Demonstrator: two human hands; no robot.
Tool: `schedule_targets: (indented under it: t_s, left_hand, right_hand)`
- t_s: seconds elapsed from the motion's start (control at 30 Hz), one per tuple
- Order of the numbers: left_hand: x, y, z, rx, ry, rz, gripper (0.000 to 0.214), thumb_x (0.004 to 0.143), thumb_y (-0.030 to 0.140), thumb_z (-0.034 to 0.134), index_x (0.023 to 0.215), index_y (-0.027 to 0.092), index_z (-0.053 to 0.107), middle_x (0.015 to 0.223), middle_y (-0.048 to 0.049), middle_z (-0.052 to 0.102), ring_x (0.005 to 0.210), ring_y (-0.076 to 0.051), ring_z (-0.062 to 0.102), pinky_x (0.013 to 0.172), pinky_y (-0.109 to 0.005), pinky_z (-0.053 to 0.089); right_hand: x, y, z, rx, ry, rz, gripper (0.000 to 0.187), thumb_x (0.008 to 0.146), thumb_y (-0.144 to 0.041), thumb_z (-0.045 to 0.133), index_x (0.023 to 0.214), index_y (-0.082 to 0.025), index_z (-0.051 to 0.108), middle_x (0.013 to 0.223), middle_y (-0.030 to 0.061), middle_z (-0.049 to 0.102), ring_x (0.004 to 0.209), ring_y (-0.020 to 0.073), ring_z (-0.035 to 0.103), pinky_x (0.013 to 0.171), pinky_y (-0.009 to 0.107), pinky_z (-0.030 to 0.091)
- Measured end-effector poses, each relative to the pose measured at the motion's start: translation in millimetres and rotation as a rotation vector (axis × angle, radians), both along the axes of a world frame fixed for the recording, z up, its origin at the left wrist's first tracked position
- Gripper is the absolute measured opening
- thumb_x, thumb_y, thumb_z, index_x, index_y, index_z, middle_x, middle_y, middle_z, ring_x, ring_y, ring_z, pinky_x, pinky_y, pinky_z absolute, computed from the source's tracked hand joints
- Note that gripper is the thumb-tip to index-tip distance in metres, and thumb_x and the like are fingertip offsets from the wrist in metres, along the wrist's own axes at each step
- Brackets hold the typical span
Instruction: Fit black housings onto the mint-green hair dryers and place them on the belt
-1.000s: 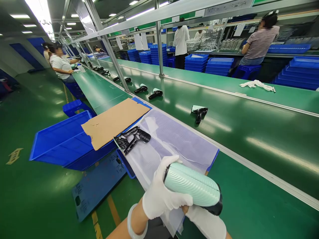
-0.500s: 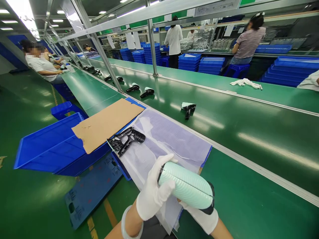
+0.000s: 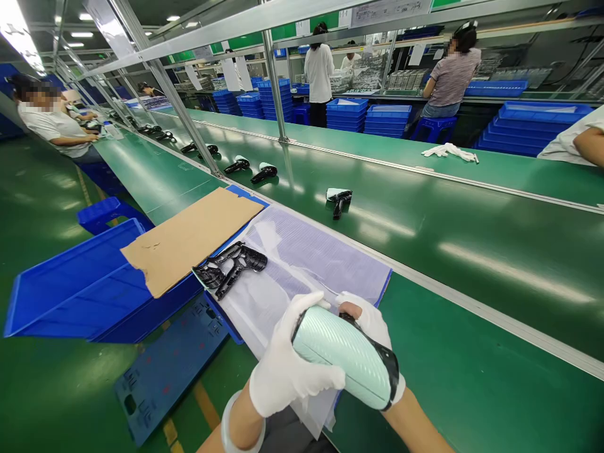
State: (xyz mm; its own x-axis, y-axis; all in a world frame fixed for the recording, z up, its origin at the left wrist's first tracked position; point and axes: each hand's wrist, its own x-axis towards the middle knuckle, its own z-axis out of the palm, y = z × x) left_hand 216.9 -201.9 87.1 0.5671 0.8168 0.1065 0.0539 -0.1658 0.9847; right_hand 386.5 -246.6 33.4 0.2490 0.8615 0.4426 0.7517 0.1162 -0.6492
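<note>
Both of my hands wear white gloves and hold a mint-green ribbed hair dryer body [image 3: 340, 360] with a black end, low in the view. My left hand [image 3: 287, 368] wraps round its near end. My right hand [image 3: 372, 327] grips it from the far side, fingers over the top. Just beyond lies a clear plastic sheet [image 3: 302, 264] spread over a blue tray. A black dryer shell half [image 3: 229, 268] rests on that sheet's left edge.
A cardboard sheet [image 3: 189, 238] covers blue bins [image 3: 75, 286] on the left. Several dryers [image 3: 338, 200] lie along the green conveyor belt [image 3: 425, 233]. White gloves [image 3: 448, 151] rest on the far ledge. Other people work at the left and at the back benches.
My right hand has come up from under the dryer body to grip over its far side. The body has tilted slightly, and the view has shifted to the right.
</note>
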Motion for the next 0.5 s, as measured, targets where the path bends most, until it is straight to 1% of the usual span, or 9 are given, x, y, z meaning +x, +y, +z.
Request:
schedule_targets:
  t_s: [0.07, 0.13, 0.17, 0.27, 0.37, 0.43, 0.5]
  left_hand:
    - [-0.2, 0.8, 1.4, 0.000, 0.006, -0.015, 0.091, 0.056, 0.068, 0.082, 0.135, 0.037, 0.050, 0.122, -0.0042, 0.057, 0.115, -0.031, 0.054, 0.100, -0.045, 0.045]
    - [-0.2, 1.5, 3.5, -0.019, 0.011, -0.035, 0.093, 0.053, 0.068, 0.083, 0.134, 0.035, 0.051, 0.121, -0.0047, 0.057, 0.112, -0.030, 0.055, 0.100, -0.046, 0.045]
    - [-0.2, 1.7, 4.6, -0.031, 0.015, -0.043, 0.095, 0.052, 0.068, 0.083, 0.134, 0.034, 0.051, 0.122, -0.0051, 0.056, 0.111, -0.030, 0.055, 0.101, -0.047, 0.044]
    - [-0.3, 2.1, 6.9, -0.064, 0.020, -0.052, 0.100, 0.048, 0.065, 0.087, 0.135, 0.032, 0.051, 0.123, -0.0062, 0.056, 0.113, -0.032, 0.054, 0.104, -0.048, 0.042]
    - [-0.6, 2.2, 8.8, -0.090, 0.038, -0.056, 0.101, 0.046, 0.061, 0.090, 0.135, 0.033, 0.051, 0.126, -0.0063, 0.056, 0.117, -0.033, 0.053, 0.105, -0.049, 0.042]
    - [-0.7, 1.6, 10.6, -0.108, 0.084, -0.047, 0.104, 0.045, 0.058, 0.092, 0.136, 0.034, 0.049, 0.131, -0.0064, 0.054, 0.122, -0.035, 0.051, 0.107, -0.050, 0.041]
    - [-0.5, 0.3, 12.8, -0.136, 0.152, -0.020, 0.112, 0.042, 0.053, 0.095, 0.140, 0.035, 0.045, 0.139, -0.0071, 0.049, 0.130, -0.037, 0.045, 0.111, -0.053, 0.036]
  right_hand:
    - [8.7, 1.4, 2.3, 0.044, -0.063, -0.030, 0.019, 0.088, -0.019, 0.043, 0.078, -0.022, 0.059, 0.086, 0.0044, 0.067, 0.085, 0.0222, 0.063, 0.082, 0.042, 0.051]
    - [16.8, 2.7, 1.1, 0.099, -0.127, -0.112, 0.021, 0.091, -0.024, 0.043, 0.091, -0.021, 0.064, 0.104, 0.0095, 0.070, 0.105, 0.0287, 0.063, 0.093, 0.049, 0.049]
    - [20.2, 3.3, 0.4, 0.120, -0.151, -0.154, 0.022, 0.093, -0.027, 0.044, 0.097, -0.021, 0.065, 0.108, 0.0106, 0.071, 0.109, 0.0297, 0.063, 0.096, 0.050, 0.049]
    - [26.2, 5.0, 2.6, 0.181, -0.192, -0.235, 0.025, 0.095, -0.034, 0.048, 0.108, -0.020, 0.064, 0.107, 0.0116, 0.072, 0.109, 0.0289, 0.064, 0.100, 0.048, 0.048]
    - [27.2, 6.9, 13.0, 0.240, -0.252, -0.278, 0.024, 0.094, -0.034, 0.052, 0.108, -0.020, 0.065, 0.108, 0.0129, 0.070, 0.110, 0.0301, 0.063, 0.103, 0.051, 0.046]
    - [27.1, 8.3, 22.6, 0.243, -0.292, -0.305, 0.021, 0.093, -0.033, 0.052, 0.104, -0.021, 0.065, 0.105, 0.0128, 0.069, 0.104, 0.0303, 0.064, 0.096, 0.051, 0.049]
    - [27.3, 8.9, 32.4, 0.277, -0.362, -0.323, 0.014, 0.091, -0.028, 0.055, 0.101, -0.022, 0.062, 0.101, 0.0114, 0.068, 0.097, 0.0282, 0.064, 0.088, 0.048, 0.052]
